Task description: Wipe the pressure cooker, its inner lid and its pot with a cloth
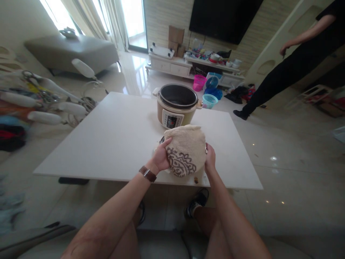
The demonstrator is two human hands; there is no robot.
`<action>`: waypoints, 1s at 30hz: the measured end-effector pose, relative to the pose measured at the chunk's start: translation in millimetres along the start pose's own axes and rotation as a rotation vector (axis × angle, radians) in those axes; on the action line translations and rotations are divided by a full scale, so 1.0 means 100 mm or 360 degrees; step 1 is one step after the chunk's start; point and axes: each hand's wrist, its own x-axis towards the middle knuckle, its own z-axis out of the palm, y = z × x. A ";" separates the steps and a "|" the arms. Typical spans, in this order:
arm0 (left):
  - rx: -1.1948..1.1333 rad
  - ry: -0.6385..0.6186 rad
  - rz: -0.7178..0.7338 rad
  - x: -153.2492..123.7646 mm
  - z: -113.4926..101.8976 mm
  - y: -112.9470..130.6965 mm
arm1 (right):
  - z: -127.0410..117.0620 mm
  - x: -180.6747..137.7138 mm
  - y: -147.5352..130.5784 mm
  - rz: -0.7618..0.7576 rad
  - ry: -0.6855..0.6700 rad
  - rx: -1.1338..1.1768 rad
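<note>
My left hand is closed on a beige cloth with a dark brown swirl pattern, its thumb lying on top. My right hand grips the right edge of the same bundle, with its fingers mostly hidden behind it. The cloth drapes over a round thing that looks like a cooker lid; only bits of its rim show at the sides. Just beyond stands an electric pressure cooker, lidless, with a dark inner pot and a front control panel.
The white table carries the cooker; a small brown bit lies near its front edge. Baskets stand on the floor beyond. A person in dark clothes stands at the right. White-padded metal arms are at the left.
</note>
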 end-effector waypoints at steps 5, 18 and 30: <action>-0.0020 0.0033 -0.0071 0.05 0.04 -0.07 | -0.29 -0.17 -0.45 0.0238 -0.0492 0.0644; 0.1400 0.0259 0.0570 0.26 -0.28 0.27 | -0.42 -0.50 -0.76 0.1137 -0.0982 0.0685; 0.1003 0.0786 0.0214 0.30 -1.02 0.23 | 0.48 0.05 -0.77 -0.0858 -0.0715 -0.0725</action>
